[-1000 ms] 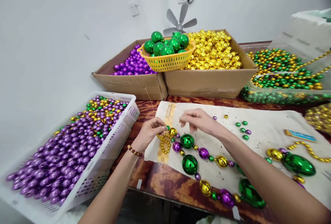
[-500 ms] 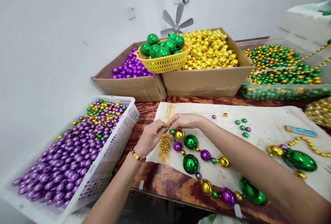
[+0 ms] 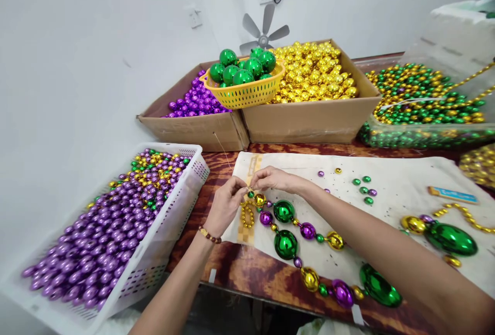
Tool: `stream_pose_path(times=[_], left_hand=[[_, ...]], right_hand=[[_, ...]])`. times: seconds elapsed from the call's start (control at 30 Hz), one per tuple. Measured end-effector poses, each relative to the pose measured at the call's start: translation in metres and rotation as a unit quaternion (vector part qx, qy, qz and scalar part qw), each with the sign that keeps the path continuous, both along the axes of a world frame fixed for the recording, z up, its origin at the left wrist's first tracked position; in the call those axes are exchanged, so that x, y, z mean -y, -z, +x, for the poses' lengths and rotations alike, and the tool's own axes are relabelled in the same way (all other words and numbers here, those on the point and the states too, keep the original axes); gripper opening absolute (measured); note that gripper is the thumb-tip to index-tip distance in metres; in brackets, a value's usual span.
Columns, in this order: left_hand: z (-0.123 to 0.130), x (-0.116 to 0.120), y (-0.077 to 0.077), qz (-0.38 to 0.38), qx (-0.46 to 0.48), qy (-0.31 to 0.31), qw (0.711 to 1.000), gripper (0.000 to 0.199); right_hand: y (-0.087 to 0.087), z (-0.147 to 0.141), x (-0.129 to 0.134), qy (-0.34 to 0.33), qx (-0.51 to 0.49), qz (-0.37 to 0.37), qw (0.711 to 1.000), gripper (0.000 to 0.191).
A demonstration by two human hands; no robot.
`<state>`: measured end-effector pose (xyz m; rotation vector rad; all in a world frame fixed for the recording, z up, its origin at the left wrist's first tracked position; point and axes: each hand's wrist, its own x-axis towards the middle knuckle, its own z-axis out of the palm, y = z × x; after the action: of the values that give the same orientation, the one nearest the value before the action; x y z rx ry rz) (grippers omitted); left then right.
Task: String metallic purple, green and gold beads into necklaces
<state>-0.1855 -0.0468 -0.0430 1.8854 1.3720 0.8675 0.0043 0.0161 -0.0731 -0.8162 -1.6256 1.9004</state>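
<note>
Over the left end of a white cloth (image 3: pixel 309 167), my left hand (image 3: pixel 228 201) and my right hand (image 3: pixel 273 179) meet with fingertips pinched close together. Between them is the thin string end of a bead strand, with a small green bead (image 3: pixel 250 194) just below the fingers. The strand carries green, gold and purple balls, among them a large green ball (image 3: pixel 285 244), and it loops rightward under my right forearm. A short loop of small gold beads (image 3: pixel 247 215) lies just below the fingertips.
A white crate (image 3: pixel 145 245) of mostly purple beads stands left. Behind are cardboard boxes (image 3: pixel 309 121) of purple and gold balls, with a yellow basket (image 3: pixel 251 95) of green balls on top. Loose beads, a blue-labelled strip (image 3: pixel 453 195) and a large green oval bead (image 3: pixel 451 238) lie right.
Both hands have shifted slightly, the right one a little to the left. The strand's end beads have moved slightly left with the fingers.
</note>
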Motion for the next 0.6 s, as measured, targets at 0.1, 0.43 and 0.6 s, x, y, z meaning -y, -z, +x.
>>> stream_pose_path(times=[0.1,0.43,0.6], left_hand=[[-0.002,-0.002,0.003,-0.103,0.106,-0.010,0.989,0.013],[-0.006,-0.003,0.004,-0.191,0.201,0.001,0.961,0.015],[-0.007,0.003,-0.011,-0.174,0.148,0.048,0.972,0.014]], right_hand=[[-0.004,0.004,0.009,0.044,0.001,0.064,0.997,0.007],[-0.014,0.011,0.053,0.051,0.084,0.151,0.984,0.015],[-0.012,0.014,0.030,0.078,0.041,0.105,0.991,0.014]])
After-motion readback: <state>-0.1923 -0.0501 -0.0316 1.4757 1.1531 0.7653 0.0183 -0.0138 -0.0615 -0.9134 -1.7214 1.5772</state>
